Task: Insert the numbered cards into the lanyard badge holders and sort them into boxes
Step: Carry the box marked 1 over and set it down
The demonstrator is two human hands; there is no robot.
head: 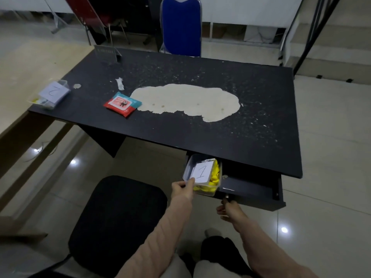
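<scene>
Left grip first: the left hand is pinching the near corner of the clear box that's carrying a paper "1" label. Its thumb is lying on top of the rim, and the box is sitting at the left end of the open drawer under the front edge of the tabletop. It's stuffed with yellow stuff, lanyards I'm guessing. The right hand is curling its fingers round something small and metallic on the drawer front, probably a key, but it's too dark there to be sure. The other box, labelled "2", is parked way over at the tabletop's far left corner, with a red wipes pack not far off. I'm reading this as the box-handling end of the job, since no cards are going into holders right now. Next move is calling for a fuller hold on box 1, because a corner pinch on a loaded box is asking to tip.
</scene>
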